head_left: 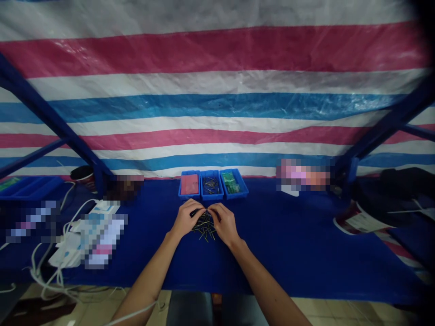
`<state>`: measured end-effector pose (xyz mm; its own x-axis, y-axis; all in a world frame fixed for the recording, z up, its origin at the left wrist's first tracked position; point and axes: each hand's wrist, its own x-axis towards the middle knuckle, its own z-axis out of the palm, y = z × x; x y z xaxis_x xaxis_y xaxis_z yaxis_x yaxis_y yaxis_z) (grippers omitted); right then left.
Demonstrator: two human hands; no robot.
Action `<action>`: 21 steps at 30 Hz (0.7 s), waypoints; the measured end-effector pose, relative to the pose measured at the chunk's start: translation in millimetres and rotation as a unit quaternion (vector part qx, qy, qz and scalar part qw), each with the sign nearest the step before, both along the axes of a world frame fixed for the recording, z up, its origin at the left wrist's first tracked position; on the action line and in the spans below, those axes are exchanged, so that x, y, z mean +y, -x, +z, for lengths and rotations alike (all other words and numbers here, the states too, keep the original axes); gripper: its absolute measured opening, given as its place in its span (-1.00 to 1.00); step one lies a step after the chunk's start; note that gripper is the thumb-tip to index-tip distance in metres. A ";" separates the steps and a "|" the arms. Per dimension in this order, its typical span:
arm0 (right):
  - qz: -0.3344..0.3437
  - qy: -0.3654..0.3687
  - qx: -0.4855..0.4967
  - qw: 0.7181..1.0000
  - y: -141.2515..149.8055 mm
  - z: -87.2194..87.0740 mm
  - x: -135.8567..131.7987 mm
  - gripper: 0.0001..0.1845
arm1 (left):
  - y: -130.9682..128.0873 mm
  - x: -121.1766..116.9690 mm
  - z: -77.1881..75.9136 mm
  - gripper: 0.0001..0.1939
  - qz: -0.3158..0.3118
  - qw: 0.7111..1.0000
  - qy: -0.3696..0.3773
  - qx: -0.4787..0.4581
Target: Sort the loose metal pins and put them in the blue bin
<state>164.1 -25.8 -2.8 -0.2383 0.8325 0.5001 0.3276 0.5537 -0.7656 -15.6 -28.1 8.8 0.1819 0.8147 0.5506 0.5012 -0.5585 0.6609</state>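
My left hand [188,218] and my right hand [224,222] meet over a pile of thin, dark, brass-tinted pieces like long screws or nails [205,230] on the blue tabletop. The fingers of both hands are closed, thumb against fingers, with the fingertips nearly touching. A small black part [193,213] shows at my left fingers; its kind is unclear. Whatever my right fingers pinch is hidden. Just beyond the hands stand three blue bins: one with a pink-red packet [189,184], a middle one with similar thin pieces [210,184], and one with green-and-clear packets [232,182].
White power strips [70,249] with tangled cords lie at the left of the blue table [288,253]. A blue tray [30,186] is at the far left, a dark red-and-white tub [362,219] at the right. Blue frame posts and a striped sheet [224,108] stand behind.
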 end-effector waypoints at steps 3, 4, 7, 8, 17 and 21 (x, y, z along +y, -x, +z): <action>0.004 -0.022 -0.024 0.999 0.0 -1.5 0.9 -0.75 | 1.1 0.5 -1.5 -0.85 -0.009 1.000 0.012 0.005; 0.006 -0.032 -0.035 0.999 -0.1 -2.2 1.2 -0.74 | 1.2 0.3 -1.6 -0.85 -0.011 1.000 0.014 0.004; 0.001 -0.061 -0.059 0.996 -0.7 -5.2 2.2 -0.72 | 0.8 -0.4 -1.4 -0.86 -0.019 1.000 0.016 0.003; -0.002 -0.068 -0.064 0.996 -1.0 -6.6 2.6 -0.72 | 0.5 -0.6 -1.3 -0.86 -0.022 1.000 0.017 0.004; -0.028 -0.148 -0.108 0.983 -4.8 -19.4 6.0 -0.70 | -2.4 -0.7 -4.3 -0.87 -0.016 1.000 0.013 0.011; -0.037 -0.161 -0.105 0.981 -3.4 -16.8 6.4 -0.73 | -2.5 0.7 -7.4 -0.87 -0.007 1.000 0.008 0.002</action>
